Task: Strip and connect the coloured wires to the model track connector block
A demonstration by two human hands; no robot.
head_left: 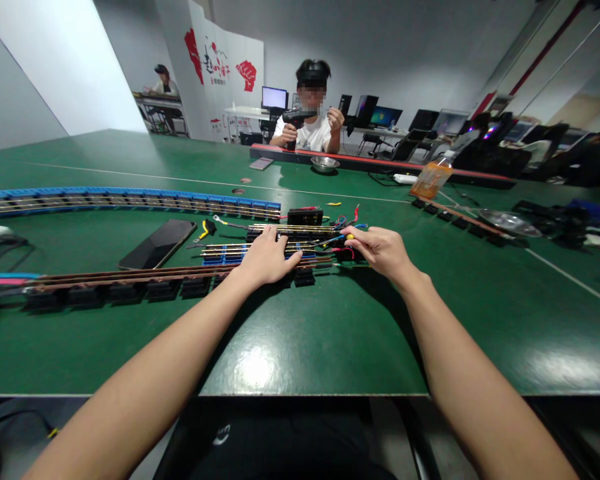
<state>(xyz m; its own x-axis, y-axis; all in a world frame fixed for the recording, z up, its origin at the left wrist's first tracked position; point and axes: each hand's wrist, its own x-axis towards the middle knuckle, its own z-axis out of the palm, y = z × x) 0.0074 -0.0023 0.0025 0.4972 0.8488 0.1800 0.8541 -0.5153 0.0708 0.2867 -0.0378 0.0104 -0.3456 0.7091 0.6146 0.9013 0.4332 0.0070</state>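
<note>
My left hand (pixel 267 259) lies flat, fingers stretched out, pressing on a long brown rail strip with black blocks (pixel 130 283) on the green table (pixel 305 333). My right hand (pixel 377 250) is closed in a pinch at the strip's right end, among red, blue and yellow wires (pixel 347 220); a small yellow piece shows at its fingertips. Shorter strips with blue blocks (pixel 230 253) lie just beyond my left hand.
A long blue strip (pixel 130 200) curves along the left. A dark phone (pixel 157 243), a black box (pixel 305 216) and yellow-handled pliers (pixel 205 230) lie nearby. Across the table a person holds a black tool (pixel 294 120); a metal bowl (pixel 325 163) and an orange bottle (pixel 433 177) stand there.
</note>
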